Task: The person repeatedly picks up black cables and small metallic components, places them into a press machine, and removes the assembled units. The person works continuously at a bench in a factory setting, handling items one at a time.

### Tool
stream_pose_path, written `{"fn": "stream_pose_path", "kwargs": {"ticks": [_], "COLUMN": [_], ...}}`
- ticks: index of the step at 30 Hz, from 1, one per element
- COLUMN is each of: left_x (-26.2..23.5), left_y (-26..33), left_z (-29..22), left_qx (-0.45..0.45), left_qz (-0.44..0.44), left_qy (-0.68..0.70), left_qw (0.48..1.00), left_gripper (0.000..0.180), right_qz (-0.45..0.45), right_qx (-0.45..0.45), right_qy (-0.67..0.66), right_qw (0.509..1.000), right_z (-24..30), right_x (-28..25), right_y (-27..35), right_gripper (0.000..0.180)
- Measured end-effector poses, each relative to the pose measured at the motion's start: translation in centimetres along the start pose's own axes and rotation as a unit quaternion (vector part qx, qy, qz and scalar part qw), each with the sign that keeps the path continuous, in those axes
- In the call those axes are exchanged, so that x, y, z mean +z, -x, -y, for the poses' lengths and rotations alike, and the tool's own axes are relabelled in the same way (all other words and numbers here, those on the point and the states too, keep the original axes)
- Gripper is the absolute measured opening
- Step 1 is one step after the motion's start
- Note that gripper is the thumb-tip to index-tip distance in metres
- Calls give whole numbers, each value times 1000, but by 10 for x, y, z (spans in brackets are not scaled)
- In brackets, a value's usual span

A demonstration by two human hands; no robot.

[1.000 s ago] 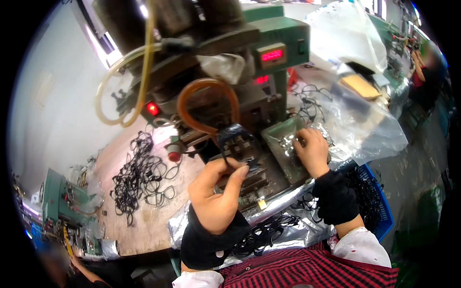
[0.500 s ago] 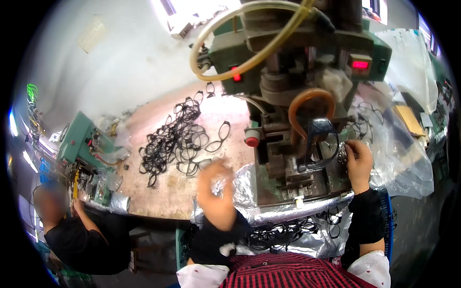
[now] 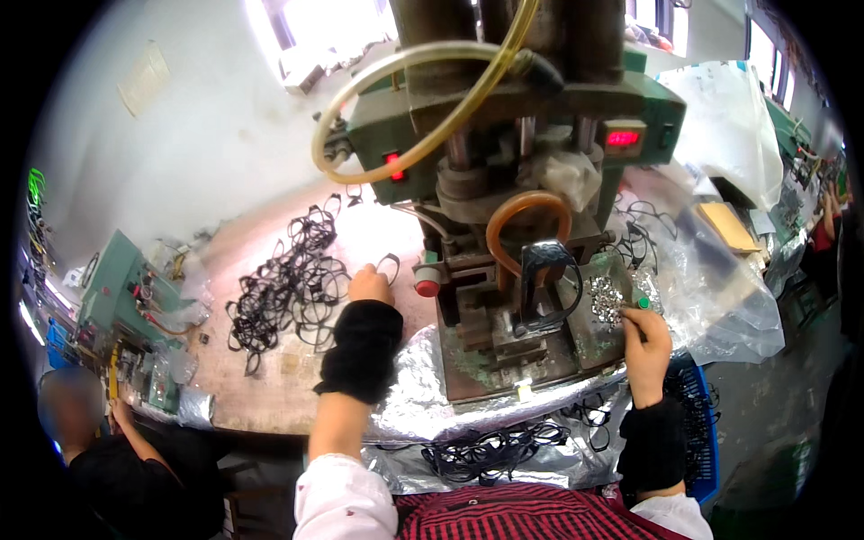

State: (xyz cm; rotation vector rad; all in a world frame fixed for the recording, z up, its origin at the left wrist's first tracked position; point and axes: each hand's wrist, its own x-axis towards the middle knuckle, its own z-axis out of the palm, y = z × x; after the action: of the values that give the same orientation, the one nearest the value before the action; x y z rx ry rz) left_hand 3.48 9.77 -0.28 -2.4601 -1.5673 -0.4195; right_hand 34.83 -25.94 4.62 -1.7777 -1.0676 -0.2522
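My left hand (image 3: pixel 371 286) reaches over the tabletop, its fingers closed at the edge of a black eyeglass frame (image 3: pixel 395 261); the fingertips are partly hidden. To its left lies a tangled heap of black eyeglass frames (image 3: pixel 292 279). My right hand (image 3: pixel 649 346) has thumb and forefinger pinched together at the edge of a pile of small silvery metal parts (image 3: pixel 606 299). Whatever is between those fingertips is too small to make out. Another black eyeglass frame (image 3: pixel 572 302) sits on the fixture of the green press (image 3: pixel 540 364), with no hand on it.
A red button (image 3: pixel 427 280) sits on the press's left, a green button (image 3: pixel 643 303) near my right hand. More frames (image 3: pixel 490 453) lie on foil by my lap. Plastic sheeting (image 3: pixel 733 310) and a blue basket (image 3: pixel 705 477) are on the right. A co-worker (image 3: pixel 135 477) sits far left.
My left hand has gone forward across the table to the lone eyeglass frame. My right hand has stayed by the metal parts, its fingers now at the pile. The whole view has shifted.
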Motion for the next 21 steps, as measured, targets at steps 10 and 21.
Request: {"fn": "stream_pose_path", "kwargs": {"ticks": [10, 21], "left_x": [-101, -142], "left_y": [67, 114], "left_z": [-43, -89], "left_qx": [-24, -63], "left_qz": [-66, -218], "left_qy": [661, 777], "left_qw": [747, 588], "left_gripper": [6, 12], "right_qz": [98, 112], "right_qx": [99, 178], "right_qy": [-318, -483], "right_qw": [938, 850], "right_z": [69, 104], "right_x": [23, 62], "right_y": [-21, -26], "right_gripper": [35, 49]}}
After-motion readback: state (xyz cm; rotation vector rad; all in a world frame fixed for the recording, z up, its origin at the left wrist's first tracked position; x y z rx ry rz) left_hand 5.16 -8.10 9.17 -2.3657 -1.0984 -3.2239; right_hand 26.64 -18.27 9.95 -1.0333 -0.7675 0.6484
